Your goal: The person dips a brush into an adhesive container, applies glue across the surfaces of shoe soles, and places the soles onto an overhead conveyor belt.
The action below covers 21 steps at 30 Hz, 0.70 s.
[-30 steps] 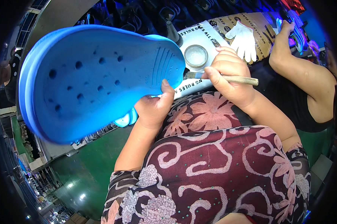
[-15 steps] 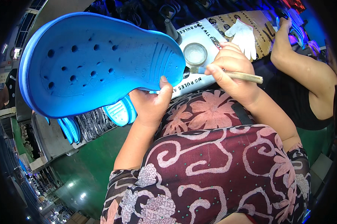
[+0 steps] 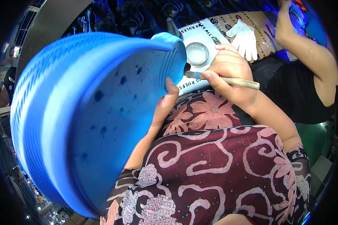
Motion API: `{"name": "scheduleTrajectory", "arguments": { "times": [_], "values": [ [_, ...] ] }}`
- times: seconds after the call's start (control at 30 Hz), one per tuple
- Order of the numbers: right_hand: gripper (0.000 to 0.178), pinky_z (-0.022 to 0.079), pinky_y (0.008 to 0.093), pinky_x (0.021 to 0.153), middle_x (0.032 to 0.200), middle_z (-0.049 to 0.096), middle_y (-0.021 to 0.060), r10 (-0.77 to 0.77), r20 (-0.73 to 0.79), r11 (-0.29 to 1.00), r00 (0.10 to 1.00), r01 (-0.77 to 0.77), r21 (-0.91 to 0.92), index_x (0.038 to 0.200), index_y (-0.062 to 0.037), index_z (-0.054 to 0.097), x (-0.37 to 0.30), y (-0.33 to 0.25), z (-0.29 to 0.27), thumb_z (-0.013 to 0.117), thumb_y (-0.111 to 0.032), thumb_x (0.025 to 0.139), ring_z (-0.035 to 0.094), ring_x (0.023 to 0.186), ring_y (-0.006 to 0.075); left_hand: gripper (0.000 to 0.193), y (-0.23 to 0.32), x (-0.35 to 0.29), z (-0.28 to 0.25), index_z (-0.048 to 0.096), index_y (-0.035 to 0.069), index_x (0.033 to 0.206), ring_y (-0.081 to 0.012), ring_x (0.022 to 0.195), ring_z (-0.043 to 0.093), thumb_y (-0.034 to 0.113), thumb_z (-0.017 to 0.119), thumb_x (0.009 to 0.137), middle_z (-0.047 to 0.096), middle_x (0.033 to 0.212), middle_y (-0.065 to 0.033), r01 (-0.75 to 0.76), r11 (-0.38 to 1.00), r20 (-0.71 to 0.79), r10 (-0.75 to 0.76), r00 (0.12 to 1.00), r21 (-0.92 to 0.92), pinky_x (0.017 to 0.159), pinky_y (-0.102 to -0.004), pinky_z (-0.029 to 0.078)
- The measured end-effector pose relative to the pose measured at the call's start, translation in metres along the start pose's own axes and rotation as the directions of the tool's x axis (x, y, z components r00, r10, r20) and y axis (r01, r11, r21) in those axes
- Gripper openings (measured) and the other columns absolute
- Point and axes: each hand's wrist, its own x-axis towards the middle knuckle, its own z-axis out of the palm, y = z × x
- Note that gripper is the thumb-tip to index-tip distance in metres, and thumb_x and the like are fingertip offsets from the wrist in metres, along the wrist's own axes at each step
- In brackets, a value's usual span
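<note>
A large blue shoe sole [image 3: 109,97] fills the left half of the view, tilted so that its thick ridged side shows. Dark round holes dot its inner face, and grooves cross its narrow end. My left hand [image 3: 168,98] is closed on the lower edge at that narrow end, thumb on the inner face, the other fingers hidden behind. In my right hand [image 3: 232,77] a wooden-handled brush [image 3: 239,82] is gripped. The brush's dark bristles meet the narrow end's rim or lie right beside it. Just beyond the brush is a round glass dish [image 3: 197,53] with clear contents.
The dish sits on a white printed sheet [image 3: 199,32], next to a grey cone-shaped nozzle [image 3: 173,30]. A white glove [image 3: 245,39] lies on brown printed wrapping [image 3: 264,28]. A co-worker's bare arm [image 3: 307,52] is at the right. Dark shapes line the back.
My left hand has turned the sole, swinging its wide end down and bringing its ridged side into view. The brush stays near the narrow end. The co-worker's arm has moved up.
</note>
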Motion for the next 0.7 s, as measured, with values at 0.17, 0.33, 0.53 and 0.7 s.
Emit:
{"name": "scheduleTrajectory", "arguments": {
  "times": [0.17,0.33,0.53,0.7],
  "values": [
    [0.019,0.04,0.0336,0.068,0.059,0.055,0.0046,0.025,-0.078,0.997,0.997,-0.019,0.08,0.065,-0.0046,0.063,-0.002,0.001,-0.014,0.064,-0.013,0.081,0.051,0.057,0.0221,0.02,-0.003,0.007,-0.004,0.063,-0.002,0.089,-0.0248,0.07,0.061,0.016,0.057,0.083,0.065,0.083,-0.0134,-0.096,0.982,0.001,0.097,0.995,0.161,0.066,-0.0337,0.05],
    [0.023,0.043,0.0303,0.061,0.066,0.06,0.008,0.22,-0.167,0.972,0.961,-0.202,0.116,0.066,-0.0009,0.062,-0.016,0.011,-0.029,0.052,-0.007,0.085,0.054,0.063,0.0195,0.042,0.014,0.03,-0.023,0.048,-0.005,0.116,-0.0209,0.105,0.053,-0.002,0.061,0.076,0.055,0.113,-0.0146,0.236,0.927,-0.011,-0.25,0.968,-0.29,0.092,-0.0353,0.041],
    [0.022,0.042,0.0364,0.067,0.06,0.055,0.0082,0.188,-0.312,0.982,0.931,-0.188,0.03,0.06,-0.0056,0.059,-0.039,0.027,-0.038,0.062,-0.008,0.082,0.054,0.062,0.0266,0.077,0.081,0.09,-0.054,0.033,-0.007,0.133,-0.0268,0.113,0.052,0.022,0.07,0.072,0.051,0.124,-0.0177,0.653,0.474,0.612,-0.264,0.746,-0.591,0.1,-0.0386,0.038],
    [0.026,0.041,0.0356,0.062,0.059,0.058,0.007,0.323,-0.384,0.947,0.865,-0.295,0.131,0.063,-0.0062,0.065,-0.064,0.042,-0.057,0.059,-0.016,0.086,0.056,0.061,0.0262,0.078,0.13,0.198,0.04,0.036,-0.005,0.131,-0.0141,0.074,0.059,0.028,0.073,0.07,0.057,0.104,-0.0123,0.651,0.561,0.8,0.036,0.599,-0.512,0.058,-0.0234,0.05]
  ]
}}
